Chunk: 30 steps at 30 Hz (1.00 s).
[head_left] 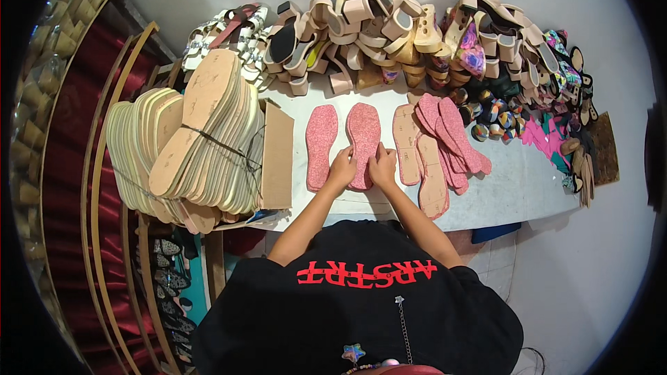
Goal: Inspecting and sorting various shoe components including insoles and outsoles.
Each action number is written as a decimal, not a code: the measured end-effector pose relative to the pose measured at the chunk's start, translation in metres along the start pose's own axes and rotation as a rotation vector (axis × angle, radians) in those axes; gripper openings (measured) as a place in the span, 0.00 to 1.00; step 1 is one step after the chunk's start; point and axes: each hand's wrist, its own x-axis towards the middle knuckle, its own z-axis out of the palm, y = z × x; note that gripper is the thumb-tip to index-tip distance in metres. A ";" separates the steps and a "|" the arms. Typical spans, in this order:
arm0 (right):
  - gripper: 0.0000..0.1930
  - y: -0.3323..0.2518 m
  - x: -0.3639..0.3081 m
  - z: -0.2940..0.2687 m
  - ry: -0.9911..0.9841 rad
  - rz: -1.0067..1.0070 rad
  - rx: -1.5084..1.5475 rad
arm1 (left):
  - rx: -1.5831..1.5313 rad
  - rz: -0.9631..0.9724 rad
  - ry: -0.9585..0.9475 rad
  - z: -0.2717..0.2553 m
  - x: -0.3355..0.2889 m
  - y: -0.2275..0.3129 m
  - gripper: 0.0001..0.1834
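Note:
A pink, speckled shoe insole lies lengthwise on the white table, toe end away from me. At its heel end, my left hand grips the left edge and my right hand the right edge, fingers bent in on both. The undersides of the fingertips are hidden. Left of it, apart, lies a similar pink insole. On the right are tan insoles with faint pen marks, next to a loose, overlapping pile of pink insoles.
A tall bundle of tan and cream insoles, tied with dark cord, rests by a cardboard box at left. Heeled sandals are heaped along the wall. Patterned balls and bright scraps lie at right. Shelving stands far left.

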 end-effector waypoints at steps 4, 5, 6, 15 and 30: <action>0.28 0.009 0.006 0.005 -0.062 0.018 0.025 | 0.067 -0.023 -0.022 0.003 -0.003 0.006 0.21; 0.28 0.009 0.006 0.006 -0.028 -0.007 0.078 | 0.024 -0.027 -0.040 0.003 -0.003 0.006 0.21; 0.28 0.010 0.006 0.008 0.006 -0.031 0.130 | -0.019 -0.031 -0.057 0.003 -0.002 0.005 0.21; 0.30 -0.009 0.017 -0.020 -0.013 0.088 0.362 | -0.124 -0.122 0.058 0.009 0.013 -0.001 0.25; 0.37 0.008 0.046 0.002 -0.266 0.058 1.000 | -0.912 -0.189 -0.082 0.009 0.027 0.026 0.44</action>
